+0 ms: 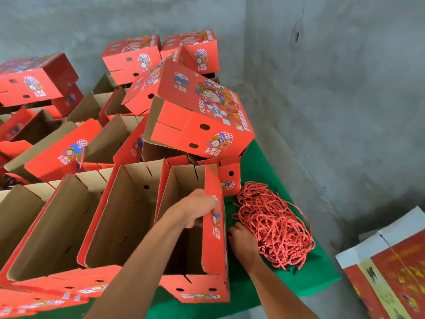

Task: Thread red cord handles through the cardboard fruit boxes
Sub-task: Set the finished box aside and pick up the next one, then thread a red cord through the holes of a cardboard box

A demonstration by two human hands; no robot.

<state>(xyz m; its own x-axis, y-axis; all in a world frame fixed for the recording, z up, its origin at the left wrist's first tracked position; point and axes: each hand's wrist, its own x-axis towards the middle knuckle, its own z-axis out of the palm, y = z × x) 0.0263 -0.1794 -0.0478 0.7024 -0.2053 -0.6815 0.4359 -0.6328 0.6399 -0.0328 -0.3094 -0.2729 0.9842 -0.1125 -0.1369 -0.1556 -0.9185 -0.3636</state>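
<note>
One person, two bare hands, seen from the head view. The left hand [197, 211] grasps the upper edge of the right wall of the nearest open box [211, 249], thumb inside, fingers curled over the printed outer face. The right hand [242, 242] rests on the near edge of one heap of red cord handles [273, 224]; whether its grip is closed on any cord cannot be told, the fingers being hidden among the strands. The heap lies on the green bench [299, 279], just beside the held box. Three open boxes stand side by side in the front row; the second open box [124, 217] and the third open box [50, 226] lie to its left. A tilted closed box [202, 116] rests on those behind; the farther boxes are too overlapped to count
</note>
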